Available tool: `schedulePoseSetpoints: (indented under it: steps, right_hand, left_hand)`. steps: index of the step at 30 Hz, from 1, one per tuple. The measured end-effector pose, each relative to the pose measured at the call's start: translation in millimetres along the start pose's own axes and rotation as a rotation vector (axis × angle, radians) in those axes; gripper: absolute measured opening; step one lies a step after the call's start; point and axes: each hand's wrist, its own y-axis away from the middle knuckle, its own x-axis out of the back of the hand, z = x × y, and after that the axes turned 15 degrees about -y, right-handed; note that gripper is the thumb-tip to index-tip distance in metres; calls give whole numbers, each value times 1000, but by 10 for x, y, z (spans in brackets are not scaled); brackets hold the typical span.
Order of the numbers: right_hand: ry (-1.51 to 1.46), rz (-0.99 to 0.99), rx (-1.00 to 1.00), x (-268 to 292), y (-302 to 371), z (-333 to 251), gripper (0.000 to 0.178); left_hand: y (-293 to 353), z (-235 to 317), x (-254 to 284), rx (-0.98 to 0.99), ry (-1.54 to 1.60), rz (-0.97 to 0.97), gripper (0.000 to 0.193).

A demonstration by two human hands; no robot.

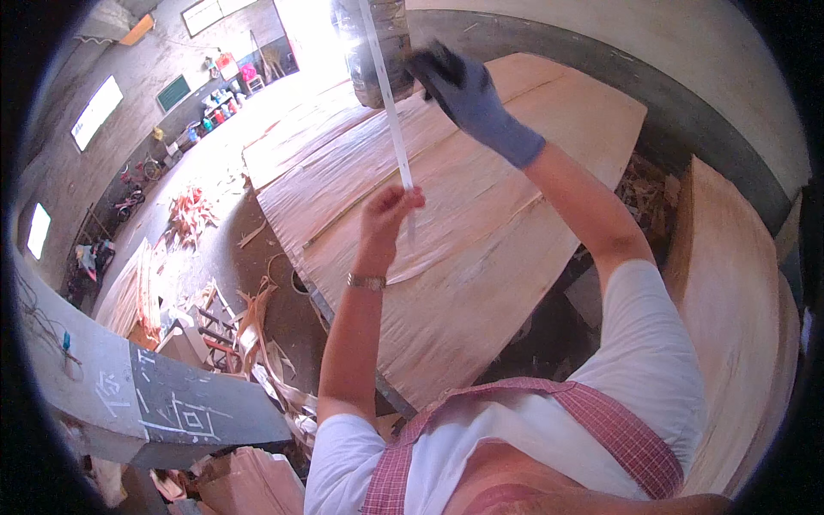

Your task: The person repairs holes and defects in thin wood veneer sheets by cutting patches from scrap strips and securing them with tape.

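A long narrow white strip (390,112) comes down from the top of the view to my bare left hand (391,210). The fingers of that hand are closed in a pinch on it, and a short faint end shows below them. A metal-banded watch sits on the left wrist. My right hand (455,86), in a grey-blue glove with dark fingers, is raised to the right of the strip, beside a bulky dark wrapped thing (378,64). Its fingers are smeared by motion. Under both hands lie broad sheets of pale wood veneer (489,249) in a large flat stack.
A tall curved stack of veneer (721,283) stands at my right. At left are a grey pillar (206,386) with chalk marks, wood scraps (189,215) on the floor and bicycles (133,193) by the wall. Bright light comes through the far doorway (313,43).
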Motion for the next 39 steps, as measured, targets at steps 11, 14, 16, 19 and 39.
schedulePoseSetpoints:
  steps: [11,14,16,19,39]
  right_hand:
    - [-853,236,-436,-876,441,-1072,25]
    - [-1030,98,-704,-1198,1054,-1229,20]
    - [-1031,-10,-771,-1445,1296,-1361,19]
    - [-465,48,-422,-1988,1480,-1599,18]
    - [-1049,166,-1299,-4917,2594,-1344,64]
  left_hand:
    - [1205,-291,635,43,-133,-169,47]
    - [1057,389,846,-154,134,-21,47]
    - [1021,636,982,-154,187,-139,45]
    - [1084,528,1258,-112,247,-144,43]
    - [1147,-1833,4042,609,-180,-1027,21]
